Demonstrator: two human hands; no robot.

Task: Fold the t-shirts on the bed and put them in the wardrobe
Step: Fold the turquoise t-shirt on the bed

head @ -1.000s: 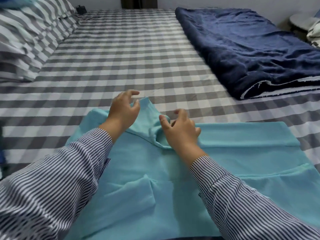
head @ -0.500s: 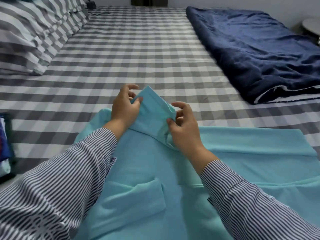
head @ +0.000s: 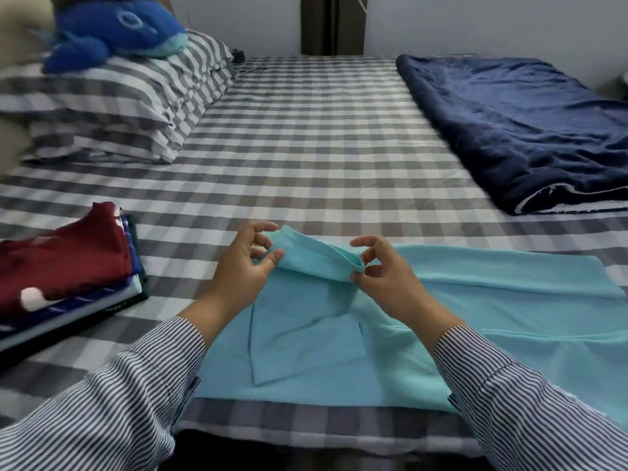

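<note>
A light turquoise t-shirt [head: 475, 300] lies spread on the checked bed [head: 306, 147] near its front edge. One sleeve end is lifted off the bed between my hands. My left hand [head: 244, 270] pinches the sleeve's left end between thumb and fingers. My right hand [head: 387, 277] pinches its right end at the hem. A stack of folded t-shirts [head: 64, 266], dark red on top, sits at the left.
A folded navy blanket [head: 516, 130] lies at the right side of the bed. Striped pillows [head: 112, 107] with a blue whale plush toy [head: 115, 32] are at the far left. The bed's front edge [head: 306, 433] runs just below the shirt.
The head view has pulled back and tilted up, revealing the stack and the plush. Both hands lifted the sleeve higher and moved apart, stretching it between them.
</note>
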